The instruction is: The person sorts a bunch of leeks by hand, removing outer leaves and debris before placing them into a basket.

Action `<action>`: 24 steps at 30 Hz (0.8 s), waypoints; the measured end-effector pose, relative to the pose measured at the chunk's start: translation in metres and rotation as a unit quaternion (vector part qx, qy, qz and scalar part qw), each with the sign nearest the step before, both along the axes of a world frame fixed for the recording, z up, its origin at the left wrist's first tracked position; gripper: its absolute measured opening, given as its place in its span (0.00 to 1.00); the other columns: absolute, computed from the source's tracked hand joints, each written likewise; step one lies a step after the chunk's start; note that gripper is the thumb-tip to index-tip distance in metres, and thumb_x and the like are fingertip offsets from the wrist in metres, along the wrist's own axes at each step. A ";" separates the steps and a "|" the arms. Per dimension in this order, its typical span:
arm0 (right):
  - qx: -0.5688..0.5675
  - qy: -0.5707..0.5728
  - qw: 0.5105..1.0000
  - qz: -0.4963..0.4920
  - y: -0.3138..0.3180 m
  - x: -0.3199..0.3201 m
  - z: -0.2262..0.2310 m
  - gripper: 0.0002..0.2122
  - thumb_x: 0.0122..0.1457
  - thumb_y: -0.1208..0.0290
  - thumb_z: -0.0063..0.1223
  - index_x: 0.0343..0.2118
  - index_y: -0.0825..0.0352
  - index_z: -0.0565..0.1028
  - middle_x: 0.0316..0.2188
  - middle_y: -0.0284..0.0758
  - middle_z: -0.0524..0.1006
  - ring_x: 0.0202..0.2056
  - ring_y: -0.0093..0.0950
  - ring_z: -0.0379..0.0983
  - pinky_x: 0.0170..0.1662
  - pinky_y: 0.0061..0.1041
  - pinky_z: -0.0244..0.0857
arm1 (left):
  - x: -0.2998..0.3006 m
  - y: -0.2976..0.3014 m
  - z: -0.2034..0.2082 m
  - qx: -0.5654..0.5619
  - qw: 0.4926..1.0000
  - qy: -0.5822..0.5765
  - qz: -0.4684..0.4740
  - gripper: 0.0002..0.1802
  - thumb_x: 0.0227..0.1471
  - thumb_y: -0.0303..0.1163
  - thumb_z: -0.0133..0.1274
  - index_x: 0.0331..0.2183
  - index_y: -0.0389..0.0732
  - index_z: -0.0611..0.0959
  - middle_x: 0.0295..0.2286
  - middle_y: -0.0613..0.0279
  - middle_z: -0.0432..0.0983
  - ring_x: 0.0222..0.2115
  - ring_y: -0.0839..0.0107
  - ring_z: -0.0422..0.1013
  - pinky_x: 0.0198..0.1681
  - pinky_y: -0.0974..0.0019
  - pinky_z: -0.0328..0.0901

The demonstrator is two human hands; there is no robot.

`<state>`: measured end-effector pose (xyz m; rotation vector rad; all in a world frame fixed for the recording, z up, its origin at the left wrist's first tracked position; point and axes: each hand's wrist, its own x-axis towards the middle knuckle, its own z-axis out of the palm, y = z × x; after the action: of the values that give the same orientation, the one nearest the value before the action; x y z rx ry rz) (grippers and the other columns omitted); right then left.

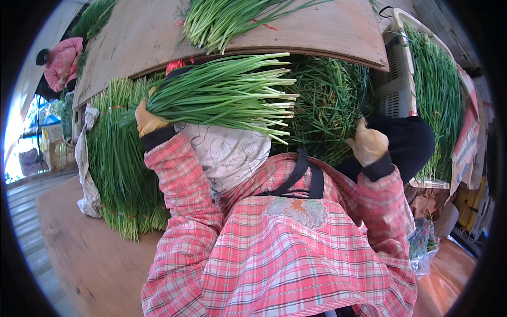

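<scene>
My left hand (151,119), in a yellowish glove, is closed around the leafy end of a bunch of garlic chives (227,95). The bunch lies level across my lap, its pale cut ends fanned out to the right. My right hand (368,143) hangs by my dark-clad knee with its fingers curled in. Whether anything is in those fingers is hidden. Just beyond it is a heap of loose green trimmings (330,100). Several tied bundles of chives (119,158) are stacked to my left.
A wooden board (142,39) spans the far side, bearing another chive bunch (222,24) with red ties. On the right stands a white plastic crate (404,63) filled with chives. A plywood sheet (90,253) lies at lower left. Another person (64,63) is at far left.
</scene>
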<state>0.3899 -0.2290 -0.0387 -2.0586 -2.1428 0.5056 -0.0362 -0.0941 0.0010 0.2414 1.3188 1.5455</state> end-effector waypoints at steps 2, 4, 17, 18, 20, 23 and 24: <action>0.140 -0.015 0.990 0.020 0.009 -0.011 -0.003 0.08 0.44 0.66 0.57 0.24 0.65 0.76 0.13 0.35 0.71 0.18 0.34 0.71 0.21 0.30 0.63 | 0.000 -0.004 0.001 -0.004 0.996 0.080 -0.028 0.22 0.55 0.36 0.28 0.41 0.33 0.72 0.37 0.50 0.72 0.37 0.56 0.70 0.40 0.55 0.66; 0.229 0.164 0.959 0.033 0.021 -0.033 0.011 0.07 0.44 0.66 0.57 0.26 0.62 0.75 0.13 0.35 0.70 0.18 0.35 0.70 0.21 0.30 0.62 | -0.014 -0.002 -0.017 0.000 0.975 0.208 -0.075 0.22 0.55 0.36 0.29 0.41 0.33 0.72 0.38 0.50 0.72 0.37 0.56 0.70 0.40 0.54 0.66; 0.223 0.137 0.964 0.050 0.053 -0.111 0.007 0.06 0.47 0.67 0.51 0.27 0.63 0.74 0.26 0.38 0.72 0.23 0.35 0.72 0.24 0.32 0.64 | 0.001 0.001 -0.003 0.008 1.000 0.019 -0.001 0.19 0.52 0.36 0.32 0.36 0.37 0.75 0.38 0.53 0.72 0.37 0.57 0.68 0.42 0.55 0.63; 0.256 0.147 0.954 0.055 0.050 -0.106 -0.003 0.06 0.47 0.67 0.52 0.24 0.64 0.73 0.23 0.38 0.72 0.21 0.34 0.71 0.22 0.32 0.63 | 0.004 0.002 -0.001 -0.001 0.998 -0.046 0.031 0.19 0.51 0.38 0.33 0.34 0.38 0.76 0.37 0.54 0.72 0.36 0.58 0.68 0.43 0.55 0.63; 0.277 0.081 0.956 0.043 0.044 -0.094 -0.012 0.06 0.46 0.67 0.52 0.21 0.64 0.71 0.22 0.36 0.71 0.18 0.33 0.68 0.19 0.32 0.61 | 0.003 0.002 -0.003 -0.006 0.996 -0.074 0.045 0.17 0.50 0.38 0.35 0.32 0.39 0.76 0.36 0.56 0.72 0.36 0.58 0.68 0.43 0.57 0.62; 0.219 -0.102 0.969 -0.045 0.036 -0.055 -0.041 0.06 0.42 0.70 0.54 0.19 0.64 0.70 0.18 0.36 0.70 0.17 0.34 0.68 0.20 0.32 0.62 | 0.001 0.003 -0.006 0.003 0.996 -0.075 0.043 0.17 0.51 0.37 0.35 0.33 0.38 0.76 0.37 0.55 0.72 0.36 0.58 0.68 0.42 0.57 0.63; 0.135 -0.158 0.974 -0.092 0.033 -0.032 -0.058 0.06 0.41 0.70 0.55 0.19 0.64 0.70 0.18 0.37 0.71 0.19 0.36 0.69 0.22 0.33 0.63 | -0.007 0.003 -0.011 0.010 0.997 -0.068 0.029 0.17 0.51 0.37 0.35 0.34 0.38 0.76 0.37 0.55 0.72 0.35 0.58 0.69 0.42 0.57 0.63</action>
<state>0.3582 -0.1961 -0.0968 -2.2654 -2.0040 -0.1401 -0.0429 -0.0907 -0.0101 0.1079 1.2131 1.5958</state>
